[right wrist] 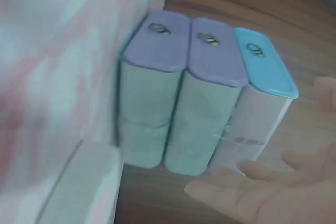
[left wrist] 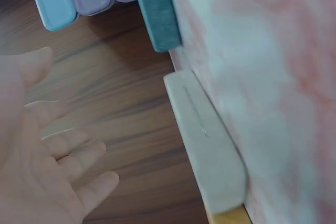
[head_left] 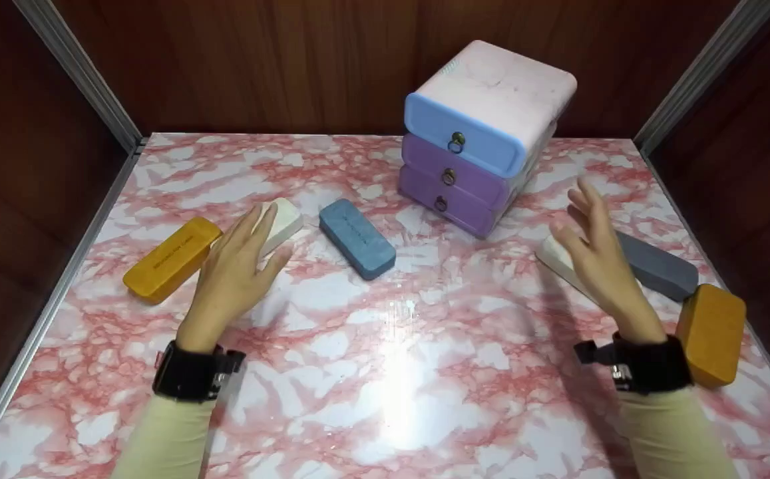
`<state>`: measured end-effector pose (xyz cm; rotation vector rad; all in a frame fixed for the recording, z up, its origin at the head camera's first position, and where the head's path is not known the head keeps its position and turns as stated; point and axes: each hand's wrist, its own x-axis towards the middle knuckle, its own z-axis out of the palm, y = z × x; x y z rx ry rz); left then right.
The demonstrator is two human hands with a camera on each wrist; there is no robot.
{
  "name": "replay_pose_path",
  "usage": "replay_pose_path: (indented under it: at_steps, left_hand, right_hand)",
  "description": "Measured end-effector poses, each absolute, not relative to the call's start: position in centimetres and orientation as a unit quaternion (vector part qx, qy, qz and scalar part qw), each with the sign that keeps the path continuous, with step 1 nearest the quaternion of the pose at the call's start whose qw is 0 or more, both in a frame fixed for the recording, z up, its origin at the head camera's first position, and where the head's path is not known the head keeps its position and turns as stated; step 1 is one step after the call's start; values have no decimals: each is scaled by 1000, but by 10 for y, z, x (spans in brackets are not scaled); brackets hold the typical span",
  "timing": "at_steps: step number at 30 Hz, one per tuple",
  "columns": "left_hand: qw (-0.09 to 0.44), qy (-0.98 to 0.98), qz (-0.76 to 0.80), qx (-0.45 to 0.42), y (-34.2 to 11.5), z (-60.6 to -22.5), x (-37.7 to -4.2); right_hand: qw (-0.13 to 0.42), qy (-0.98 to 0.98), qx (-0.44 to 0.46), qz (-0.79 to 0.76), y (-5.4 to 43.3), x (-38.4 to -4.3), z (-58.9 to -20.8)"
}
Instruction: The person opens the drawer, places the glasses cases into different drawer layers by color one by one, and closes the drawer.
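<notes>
My left hand (head_left: 235, 266) is held over an oblong white case (head_left: 283, 223), fingers spread and loosely straight. In the left wrist view there is a gap between that hand (left wrist: 47, 145) and the white case (left wrist: 207, 140), and nothing lies in the palm. To its left is a yellow case (head_left: 173, 259) with dark lettering; a blue case (head_left: 358, 238) lies to its right. My right hand (head_left: 597, 263), fingers relaxed and holding nothing, hovers over a second white case (head_left: 561, 263), partly hiding it. A grey case (head_left: 657, 266) lies just beyond this hand.
A three-tier drawer box (head_left: 501, 73) stands at the back, its blue top drawer (head_left: 464, 133) and two purple drawers closed, each with a ring pull. Another yellow case (head_left: 712, 336) lies by the right wrist. Dark wooden panels (head_left: 278, 66) enclose the marbled table (head_left: 331, 399).
</notes>
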<state>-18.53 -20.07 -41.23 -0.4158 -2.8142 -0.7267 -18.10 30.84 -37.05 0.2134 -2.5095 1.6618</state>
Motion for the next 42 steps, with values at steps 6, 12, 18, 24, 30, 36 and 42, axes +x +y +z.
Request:
replay_pose_path:
  at_steps: [6, 12, 18, 24, 30, 36, 42]
  left_hand:
    - [107, -929, -325, -144, -189, -399, -218]
    - [97, -906, -383, -150, -175, -386, -240]
    - [93, -890, -419, -154, -155, -379, -252]
    - [92, -876, -441, -171, -139, -380, -257]
    - [87, -873, -445, -180, -132, -381, -256]
    - [87, -869, -451, -185, -130, -384, -258]
    - [72, -858, -476, -176, -129, -390, -261]
  right_hand:
    - [37, -714, 4, 699, 302, -210, -340]
    - [-1, -657, -50, 753, 287, -244, -315]
    - [-30, -609, -121, 783, 273, -275, -299]
    - [-98, -571, -177, 796, 265, -297, -297]
    - [-99, -594, -195, 775, 250, -306, -298]
    - [-75, -673, -187, 712, 242, -309, -299]
    - [-79, -687, -174, 701, 245, -308, -300]
